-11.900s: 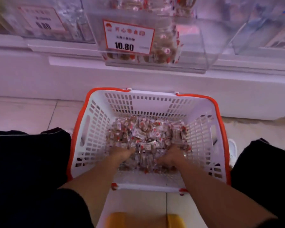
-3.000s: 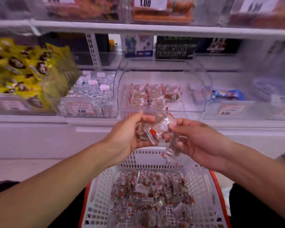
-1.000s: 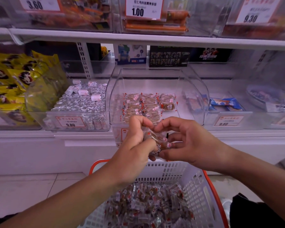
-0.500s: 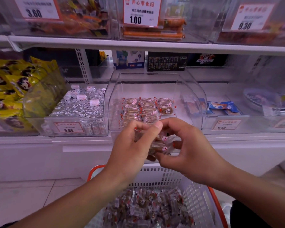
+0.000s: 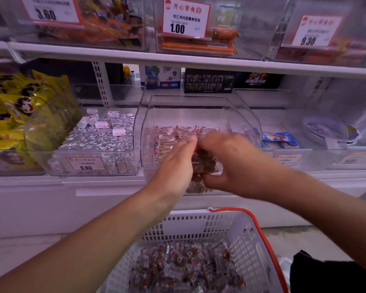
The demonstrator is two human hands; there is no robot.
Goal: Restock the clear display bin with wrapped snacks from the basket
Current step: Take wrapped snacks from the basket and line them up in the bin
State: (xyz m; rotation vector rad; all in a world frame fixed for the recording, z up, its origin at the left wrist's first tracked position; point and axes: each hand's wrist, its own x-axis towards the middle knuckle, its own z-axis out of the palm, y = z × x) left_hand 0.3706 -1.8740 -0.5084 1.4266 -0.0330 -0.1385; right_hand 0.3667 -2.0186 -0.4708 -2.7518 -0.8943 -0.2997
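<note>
My left hand (image 5: 175,163) and my right hand (image 5: 230,163) meet at the front opening of the clear display bin (image 5: 150,115) and hold a bunch of wrapped snacks (image 5: 201,166) between them, fingers curled round it. Rows of the same brown snacks in clear wrappers with red marks (image 5: 167,134) lie at the back of the bin. Below, the white basket with an orange rim (image 5: 199,225) holds a heap of loose wrapped snacks (image 5: 188,267). My hands hide the bin's front wall.
A bin of silver-wrapped sweets (image 5: 101,140) stands left of the clear bin, with yellow bags (image 5: 11,111) further left. A bin with blue packets (image 5: 281,138) is on the right. An upper shelf (image 5: 178,58) carries price-tagged bins overhead.
Both hands have risen from just above the basket and moved forward to the bin's opening with the snacks. The view has come closer to the shelf.
</note>
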